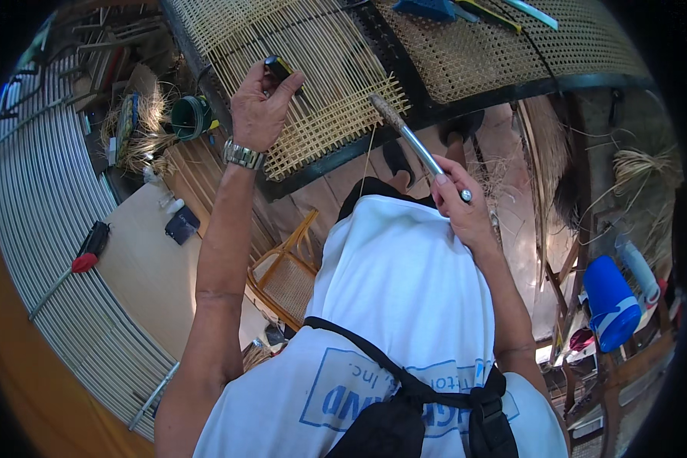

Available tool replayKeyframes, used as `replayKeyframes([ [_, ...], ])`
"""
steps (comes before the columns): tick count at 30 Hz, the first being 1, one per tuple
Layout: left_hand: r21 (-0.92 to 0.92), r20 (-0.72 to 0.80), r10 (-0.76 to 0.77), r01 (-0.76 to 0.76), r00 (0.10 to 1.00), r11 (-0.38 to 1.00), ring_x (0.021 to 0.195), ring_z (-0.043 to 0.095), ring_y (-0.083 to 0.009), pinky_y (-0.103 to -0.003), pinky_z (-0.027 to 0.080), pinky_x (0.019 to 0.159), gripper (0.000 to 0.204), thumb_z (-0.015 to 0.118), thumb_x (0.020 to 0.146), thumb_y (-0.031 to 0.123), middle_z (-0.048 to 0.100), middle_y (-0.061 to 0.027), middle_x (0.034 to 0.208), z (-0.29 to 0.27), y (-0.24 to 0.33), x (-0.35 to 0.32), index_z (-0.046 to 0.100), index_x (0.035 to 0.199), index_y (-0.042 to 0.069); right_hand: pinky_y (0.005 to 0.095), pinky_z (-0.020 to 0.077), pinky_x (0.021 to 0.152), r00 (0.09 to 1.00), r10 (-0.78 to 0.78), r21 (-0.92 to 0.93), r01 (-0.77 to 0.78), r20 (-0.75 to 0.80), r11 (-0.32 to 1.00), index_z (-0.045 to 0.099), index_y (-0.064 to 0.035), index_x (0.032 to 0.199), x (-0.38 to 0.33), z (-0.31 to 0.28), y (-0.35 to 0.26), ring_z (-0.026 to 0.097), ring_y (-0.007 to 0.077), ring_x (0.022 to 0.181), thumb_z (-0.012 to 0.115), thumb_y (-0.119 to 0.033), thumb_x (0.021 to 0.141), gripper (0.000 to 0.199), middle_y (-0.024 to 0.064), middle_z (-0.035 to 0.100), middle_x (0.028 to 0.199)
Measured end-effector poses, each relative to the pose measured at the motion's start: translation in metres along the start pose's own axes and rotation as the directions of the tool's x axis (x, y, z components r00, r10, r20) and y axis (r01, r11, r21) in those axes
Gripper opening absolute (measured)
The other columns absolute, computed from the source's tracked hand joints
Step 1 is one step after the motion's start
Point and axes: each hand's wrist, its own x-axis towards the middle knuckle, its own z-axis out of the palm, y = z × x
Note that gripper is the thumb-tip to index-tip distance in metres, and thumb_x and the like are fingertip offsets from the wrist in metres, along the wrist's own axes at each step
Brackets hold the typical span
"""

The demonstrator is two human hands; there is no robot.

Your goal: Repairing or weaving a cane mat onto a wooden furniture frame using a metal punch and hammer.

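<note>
My left hand (261,111), with a metal watch on the wrist, is closed round a black-and-yellow handle (278,67) that resembles a screwdriver's; its lower part is hidden. It is over the partly woven cane panel (313,57), whose open strands run lengthwise and whose near end is more tightly crossed. My right hand (462,202) grips a shiny metal rod (416,143) near its lower end. The rod's brownish, worn tip points up to the left, over the panel's near edge. A dark frame (336,162) borders the weave.
A finished cane panel (496,53) adjoins on the right, with a blue tool (426,9) and other tools on top. A small rattan chair (286,271) stands below. Left are a green bucket (191,116) and a ribbed metal sheet (61,221). A blue container (612,301) is at right.
</note>
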Motion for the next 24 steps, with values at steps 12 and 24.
replayKeyframes([
  [12,0.144,0.133,-0.027,0.008,0.991,0.989,0.088,0.067,-0.0073,-0.026,0.054,0.078,0.037,0.082,0.093,0.031,0.075,-0.0017,0.097,0.000,0.022,0.003,0.069,0.115,0.004,0.0192,0.0424,0.057,1.000,-0.022,0.091,0.020,0.015,0.996,0.058,-0.0017,0.138,0.023,0.001,0.006,0.052,0.0033,0.068,0.056,-0.019,0.107,0.035,-0.0017,0.058,0.080],
  [24,0.226,0.167,0.049,-0.087,0.985,0.970,0.077,0.067,-0.0093,-0.029,0.054,0.066,0.035,0.080,0.093,0.031,0.076,-0.0046,0.087,0.005,0.008,0.012,0.068,0.110,0.003,0.0177,0.0363,0.053,0.992,-0.016,0.153,-0.004,0.126,0.988,0.058,-0.0021,0.139,0.045,0.026,0.003,0.045,0.0018,0.064,0.057,-0.019,0.107,0.036,-0.0026,0.055,0.079],
])
